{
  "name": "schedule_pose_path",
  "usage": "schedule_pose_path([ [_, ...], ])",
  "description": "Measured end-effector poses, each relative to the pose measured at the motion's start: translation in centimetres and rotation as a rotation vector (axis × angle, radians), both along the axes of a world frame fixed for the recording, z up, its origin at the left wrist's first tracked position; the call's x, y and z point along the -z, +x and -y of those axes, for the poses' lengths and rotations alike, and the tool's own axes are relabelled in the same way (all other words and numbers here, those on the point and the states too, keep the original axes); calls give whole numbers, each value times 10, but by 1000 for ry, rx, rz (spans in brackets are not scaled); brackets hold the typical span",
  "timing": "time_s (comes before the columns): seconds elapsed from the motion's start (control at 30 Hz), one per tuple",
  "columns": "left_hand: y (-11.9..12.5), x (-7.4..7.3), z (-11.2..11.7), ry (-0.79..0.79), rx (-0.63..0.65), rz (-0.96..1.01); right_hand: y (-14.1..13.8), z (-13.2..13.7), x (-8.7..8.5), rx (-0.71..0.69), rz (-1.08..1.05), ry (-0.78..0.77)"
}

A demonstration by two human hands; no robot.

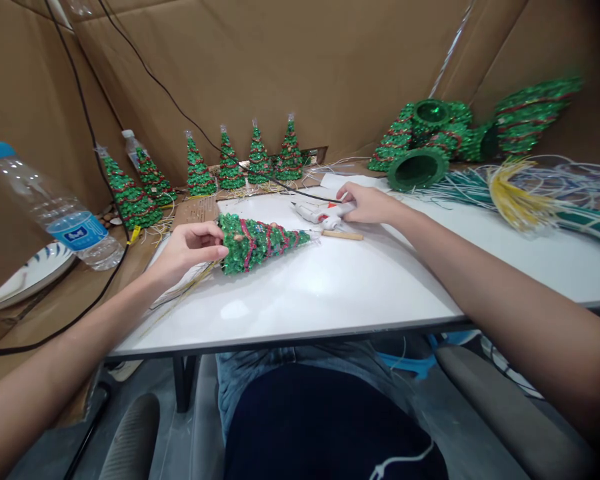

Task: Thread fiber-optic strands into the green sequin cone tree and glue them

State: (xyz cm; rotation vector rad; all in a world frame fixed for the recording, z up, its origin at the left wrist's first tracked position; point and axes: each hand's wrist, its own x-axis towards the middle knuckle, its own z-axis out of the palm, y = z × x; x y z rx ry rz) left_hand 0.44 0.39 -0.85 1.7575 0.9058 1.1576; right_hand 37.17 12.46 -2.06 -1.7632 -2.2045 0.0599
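Observation:
A small green artificial Christmas tree (260, 245) with red garland lies on its side on the white table. At its base is my left hand (195, 243), thumb and fingers closed around the edge. The tree's tip points right, toward a thin tool with a wooden handle (343, 235). Just behind that tool, my right hand (367, 203) is closed on the rear of a white glue gun (323, 215) with a red part. The gun's nozzle faces left, and it rests on or just above the table; I cannot tell which. My right fingertips are partly hidden.
Several finished-looking trees (231, 160) stand along the back. More trees with hollow green bases (420, 168) are piled at back right, beside bundles of yellow and white strands (517, 197). A black cable (165, 87) hangs across the left. A plastic bottle (65, 213) leans near a plate (27, 273).

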Motion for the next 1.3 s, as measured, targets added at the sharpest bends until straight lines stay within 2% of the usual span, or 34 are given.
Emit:
schedule_pose_path([
  [0.23,1,-1,1,54,20,-97,1,-2,1,-11,3,-10],
  [0.57,-4,-3,-5,80,-61,-120,2,-3,0,-16,-27,-24],
  [0.8,-8,-1,-10,18,-149,-82,4,-4,-5,2,-110,-50],
  [0.9,-8,0,-10,5,-163,-85,6,1,-12,79,-188,-61],
  [1.07,-7,1,-9,-2,-168,-92,16,12,-26,256,-303,21],
  [1.3,-8,1,-9,-12,-166,-95,37,14,-31,431,-291,76],
])
